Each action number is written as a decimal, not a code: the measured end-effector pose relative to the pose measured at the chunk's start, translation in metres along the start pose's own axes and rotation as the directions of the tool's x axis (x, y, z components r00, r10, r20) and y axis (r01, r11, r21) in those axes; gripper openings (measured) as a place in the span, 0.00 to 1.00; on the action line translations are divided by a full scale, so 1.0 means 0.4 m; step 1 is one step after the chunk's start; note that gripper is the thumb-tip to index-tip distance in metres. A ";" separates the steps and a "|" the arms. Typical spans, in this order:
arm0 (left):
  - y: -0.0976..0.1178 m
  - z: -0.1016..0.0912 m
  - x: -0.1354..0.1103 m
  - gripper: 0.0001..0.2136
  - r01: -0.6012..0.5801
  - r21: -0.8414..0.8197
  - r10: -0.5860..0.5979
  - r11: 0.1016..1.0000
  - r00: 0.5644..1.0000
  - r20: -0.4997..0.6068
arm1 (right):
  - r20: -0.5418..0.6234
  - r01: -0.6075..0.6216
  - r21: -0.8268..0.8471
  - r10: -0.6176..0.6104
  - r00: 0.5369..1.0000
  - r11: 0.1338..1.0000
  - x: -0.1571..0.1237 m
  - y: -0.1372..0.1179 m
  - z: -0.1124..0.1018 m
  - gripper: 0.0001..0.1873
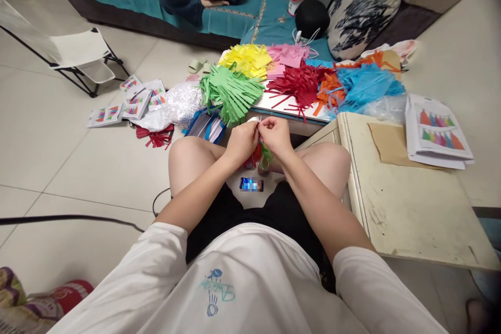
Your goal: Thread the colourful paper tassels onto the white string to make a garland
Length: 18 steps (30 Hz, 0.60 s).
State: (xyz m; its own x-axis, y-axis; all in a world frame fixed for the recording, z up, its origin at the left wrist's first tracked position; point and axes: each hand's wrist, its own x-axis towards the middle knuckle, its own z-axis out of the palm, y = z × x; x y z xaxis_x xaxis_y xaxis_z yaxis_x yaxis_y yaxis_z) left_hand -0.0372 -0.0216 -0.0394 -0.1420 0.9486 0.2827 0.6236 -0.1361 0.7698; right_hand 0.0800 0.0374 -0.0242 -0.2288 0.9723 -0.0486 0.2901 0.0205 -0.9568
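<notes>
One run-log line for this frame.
left hand: pinching white string | right hand: pinching same string | hanging below: red and green paper tassels | ahead: green fringed paper pile

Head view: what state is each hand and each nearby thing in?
left hand: closed, pinching white string above the tassel.
right hand: closed, pinching the same string.
paper tassel: red and green, hanging under the hands.
green paper strips: cut, piled loosely.
folding chair: unfolded, unoccupied.
printed packets: stacked on the small table.
</notes>
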 end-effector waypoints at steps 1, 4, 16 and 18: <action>-0.007 0.005 0.004 0.09 0.010 -0.028 -0.011 1.000 0.999 -0.038 | -0.007 0.033 -0.038 -0.033 0.999 0.999 0.007 -0.004 0.004 0.08; -0.023 0.006 0.033 0.10 0.085 -0.230 -0.096 0.969 0.995 -0.037 | -0.018 0.107 -0.176 -0.112 0.994 0.979 0.030 -0.009 0.006 0.08; -0.057 -0.007 0.076 0.14 0.170 -0.516 -0.151 0.840 0.985 0.079 | -0.022 0.122 -0.570 -0.163 0.986 0.813 0.131 0.000 -0.049 0.14; -0.076 -0.003 0.063 0.13 0.150 -0.564 -0.231 0.812 0.970 -0.075 | -0.027 0.154 -0.550 -0.202 0.979 0.821 0.123 -0.018 -0.063 0.12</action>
State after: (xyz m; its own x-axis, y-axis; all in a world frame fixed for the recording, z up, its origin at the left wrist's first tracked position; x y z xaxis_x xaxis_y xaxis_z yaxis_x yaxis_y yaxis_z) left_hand -0.0607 0.0062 -0.0548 -0.3395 0.9303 0.1388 0.0515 -0.1290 0.9903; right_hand 0.0900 0.0910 -0.0125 -0.2578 0.9540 0.1533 0.7137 0.2949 -0.6353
